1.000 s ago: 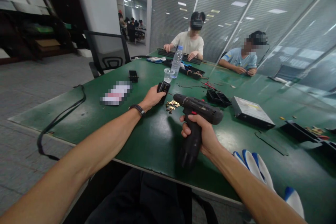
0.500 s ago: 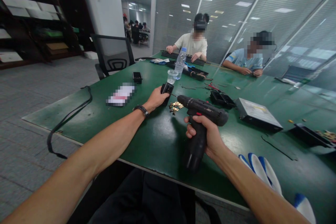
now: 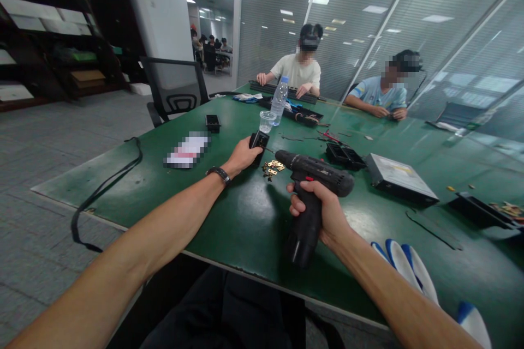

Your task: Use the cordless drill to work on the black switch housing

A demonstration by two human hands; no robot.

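My right hand (image 3: 317,207) is wrapped round the grip of a black cordless drill (image 3: 315,172), a finger by its red trigger. The drill's thin bit points left, its tip at or close to a small black plastic box (image 3: 259,144); contact is too small to tell. Closed round that box is my left hand (image 3: 242,154), which holds it tilted above the green table (image 3: 229,212). Below the bit lies a loose pile of small brass-coloured plates and screws (image 3: 273,168). A clear plastic cup (image 3: 267,121) stands just behind the box.
Behind the cup rises a water bottle (image 3: 279,101). A similar black box (image 3: 213,123) and a blurred phone-like item (image 3: 187,151) lie left. Rightward are black trays (image 3: 345,156), a metal drive (image 3: 401,179) and blue-white gloves (image 3: 409,267). Two people (image 3: 301,68) work across the table.
The view has shifted slightly, so everything sits a little further left. Both hands keep their holds, and the drill and the box stay in nearly the same position to each other.
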